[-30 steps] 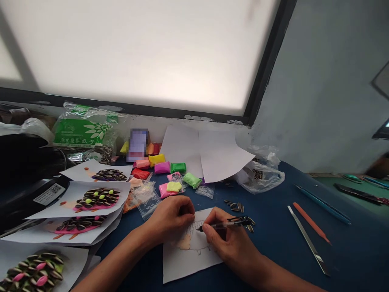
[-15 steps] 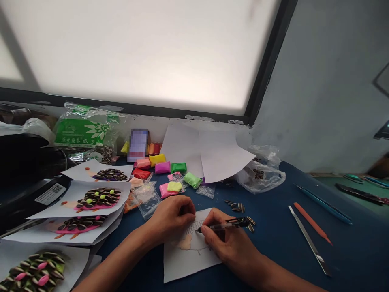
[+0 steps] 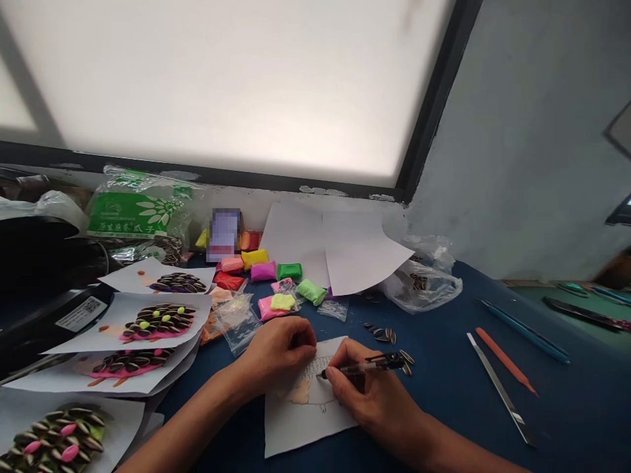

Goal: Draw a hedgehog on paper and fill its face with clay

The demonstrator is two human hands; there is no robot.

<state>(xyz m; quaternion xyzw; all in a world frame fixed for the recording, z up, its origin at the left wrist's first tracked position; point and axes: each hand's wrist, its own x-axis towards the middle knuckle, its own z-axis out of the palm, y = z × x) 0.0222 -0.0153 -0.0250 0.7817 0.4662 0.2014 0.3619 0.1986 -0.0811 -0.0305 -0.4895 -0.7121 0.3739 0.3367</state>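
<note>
My right hand [image 3: 362, 387] is closed round a black pen [image 3: 362, 368]. Its tip rests on a white sheet of paper [image 3: 290, 437] lying on the blue table. The sheet bears an outline drawing of a hedgehog [image 3: 320, 384] with small curved marks on its back and a peach-coloured patch of clay at its head. My left hand [image 3: 283, 345] holds down the sheet's upper left part, its fingers curled in and the thumb close to them. Sunflower seeds [image 3: 384, 335] lie just beyond my right hand.
Packets of coloured clay [image 3: 263, 270] and loose paper [image 3: 367, 253] lie towards the window. Finished seed hedgehog pictures [image 3: 158, 322] are stacked at left. On the right are an orange clay tool [image 3: 507, 361], a metal blade [image 3: 500, 387] and blue tweezers [image 3: 525, 332].
The pen tip has shifted very slightly on the drawing, with a few more marks along the hedgehog's back. Otherwise both hands keep nearly the same place.
</note>
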